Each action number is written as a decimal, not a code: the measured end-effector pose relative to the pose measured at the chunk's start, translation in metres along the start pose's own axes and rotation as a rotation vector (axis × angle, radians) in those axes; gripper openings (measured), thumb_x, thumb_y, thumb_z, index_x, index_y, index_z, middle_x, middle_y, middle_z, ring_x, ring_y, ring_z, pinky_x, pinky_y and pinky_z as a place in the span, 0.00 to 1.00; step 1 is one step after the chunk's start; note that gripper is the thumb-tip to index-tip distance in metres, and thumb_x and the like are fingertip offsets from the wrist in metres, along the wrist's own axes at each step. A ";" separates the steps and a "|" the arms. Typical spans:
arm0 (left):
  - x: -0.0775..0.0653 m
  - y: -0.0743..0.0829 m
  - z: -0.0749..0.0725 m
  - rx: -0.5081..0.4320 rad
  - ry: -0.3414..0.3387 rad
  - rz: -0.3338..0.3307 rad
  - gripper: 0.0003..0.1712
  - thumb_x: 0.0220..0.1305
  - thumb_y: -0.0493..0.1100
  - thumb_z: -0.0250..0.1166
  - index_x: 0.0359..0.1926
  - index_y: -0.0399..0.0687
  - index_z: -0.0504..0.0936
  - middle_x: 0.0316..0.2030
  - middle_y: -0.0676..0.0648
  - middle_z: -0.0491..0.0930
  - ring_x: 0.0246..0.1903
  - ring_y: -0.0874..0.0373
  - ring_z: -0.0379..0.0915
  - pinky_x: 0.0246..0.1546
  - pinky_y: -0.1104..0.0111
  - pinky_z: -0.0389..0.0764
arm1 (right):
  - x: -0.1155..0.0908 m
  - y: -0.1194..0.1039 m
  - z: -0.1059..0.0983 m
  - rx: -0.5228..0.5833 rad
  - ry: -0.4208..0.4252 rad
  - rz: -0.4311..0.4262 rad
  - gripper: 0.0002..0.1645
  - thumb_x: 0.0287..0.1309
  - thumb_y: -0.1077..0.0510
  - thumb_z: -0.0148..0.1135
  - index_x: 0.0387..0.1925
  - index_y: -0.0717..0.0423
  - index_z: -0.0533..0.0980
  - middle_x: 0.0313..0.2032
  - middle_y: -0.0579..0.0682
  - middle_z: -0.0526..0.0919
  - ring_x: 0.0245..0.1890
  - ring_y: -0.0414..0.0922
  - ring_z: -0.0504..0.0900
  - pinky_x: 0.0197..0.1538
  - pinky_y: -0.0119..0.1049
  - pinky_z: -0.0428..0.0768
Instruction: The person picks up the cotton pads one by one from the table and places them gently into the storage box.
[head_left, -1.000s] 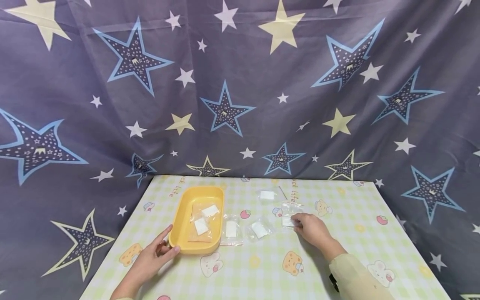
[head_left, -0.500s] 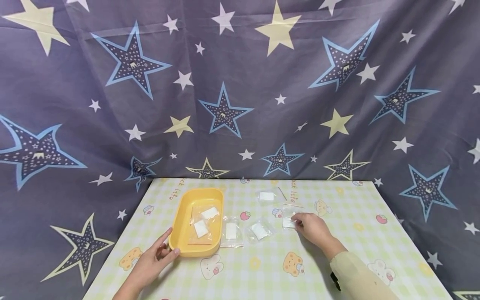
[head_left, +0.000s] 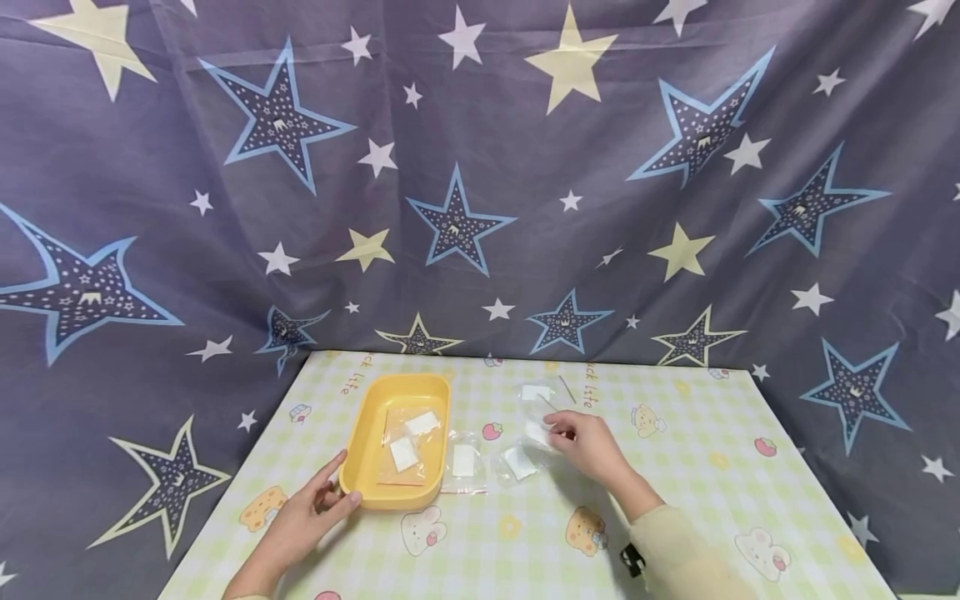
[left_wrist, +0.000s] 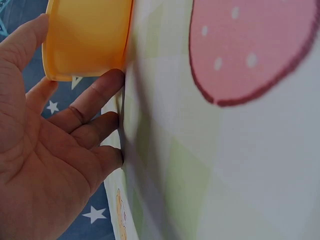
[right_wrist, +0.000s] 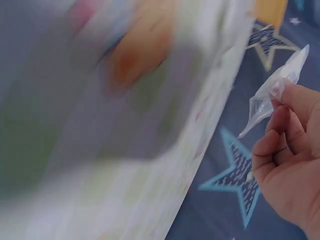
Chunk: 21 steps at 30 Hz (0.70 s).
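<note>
In the head view my left hand (head_left: 300,527) rests its thumb and index finger against the near-left corner of a yellow plastic tray (head_left: 369,437). The left wrist view shows its fingers spread, some tips by the tabletop. Two clear bags with white rectangular pieces (head_left: 403,453) lie inside the tray. My right hand (head_left: 592,450) pinches a small clear plastic bag (right_wrist: 280,82) between thumb and fingers, raised above the table. Below and left of it lies another clear bag (head_left: 521,462); a further clear bag (head_left: 464,461) lies right beside the tray.
One more clear bag (head_left: 536,392) with a white piece lies toward the back, behind my right hand. A checked, cartoon-printed cloth covers the table (head_left: 705,492). A dark star-patterned curtain (head_left: 480,125) hangs behind the table's far edge.
My right hand has lifted the clear bag off the table and moved left with it, toward the tray. My left hand and the tray stay in place.
</note>
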<state>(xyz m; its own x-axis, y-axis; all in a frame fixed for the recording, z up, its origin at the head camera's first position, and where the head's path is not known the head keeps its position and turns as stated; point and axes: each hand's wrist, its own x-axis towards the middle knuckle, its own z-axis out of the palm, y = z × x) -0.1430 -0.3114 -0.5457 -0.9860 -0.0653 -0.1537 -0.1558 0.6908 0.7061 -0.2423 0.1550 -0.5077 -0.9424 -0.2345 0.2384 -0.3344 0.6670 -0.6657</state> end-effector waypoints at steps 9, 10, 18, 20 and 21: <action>-0.007 -0.001 -0.005 0.007 0.002 -0.007 0.51 0.70 0.70 0.68 0.86 0.67 0.56 0.45 0.54 0.90 0.58 0.53 0.79 0.62 0.46 0.77 | 0.016 -0.055 0.040 0.268 -0.022 -0.029 0.15 0.64 0.63 0.75 0.51 0.60 0.87 0.38 0.52 0.92 0.36 0.38 0.86 0.40 0.28 0.82; -0.008 -0.001 -0.005 0.007 0.002 -0.009 0.51 0.70 0.70 0.68 0.86 0.67 0.56 0.45 0.54 0.90 0.57 0.54 0.79 0.61 0.47 0.77 | 0.017 -0.061 0.045 0.274 -0.030 -0.034 0.14 0.64 0.63 0.75 0.51 0.60 0.88 0.38 0.52 0.93 0.36 0.38 0.85 0.40 0.27 0.82; -0.002 -0.001 -0.003 -0.010 -0.009 -0.004 0.50 0.69 0.71 0.68 0.85 0.73 0.57 0.41 0.53 0.86 0.46 0.60 0.77 0.52 0.59 0.77 | 0.022 -0.105 0.077 0.274 -0.096 -0.120 0.13 0.64 0.67 0.73 0.49 0.64 0.87 0.38 0.54 0.93 0.35 0.38 0.85 0.40 0.27 0.82; 0.000 -0.001 -0.003 -0.016 -0.010 0.008 0.50 0.70 0.69 0.68 0.85 0.72 0.57 0.40 0.53 0.86 0.45 0.60 0.77 0.51 0.60 0.76 | 0.023 -0.114 0.085 0.252 -0.106 -0.150 0.12 0.64 0.68 0.72 0.49 0.63 0.87 0.38 0.54 0.93 0.35 0.39 0.86 0.41 0.27 0.82; 0.000 -0.001 -0.003 -0.018 -0.008 0.011 0.49 0.70 0.68 0.68 0.85 0.71 0.57 0.40 0.53 0.86 0.45 0.60 0.77 0.51 0.60 0.76 | 0.024 -0.118 0.089 0.245 -0.113 -0.163 0.12 0.64 0.68 0.71 0.49 0.62 0.87 0.39 0.54 0.93 0.35 0.39 0.86 0.42 0.27 0.83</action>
<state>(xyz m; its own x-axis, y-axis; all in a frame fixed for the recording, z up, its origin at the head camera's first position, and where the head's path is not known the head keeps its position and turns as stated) -0.1433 -0.3142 -0.5444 -0.9872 -0.0518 -0.1510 -0.1458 0.6783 0.7202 -0.2259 0.0081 -0.4862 -0.8658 -0.4112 0.2851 -0.4593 0.4270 -0.7789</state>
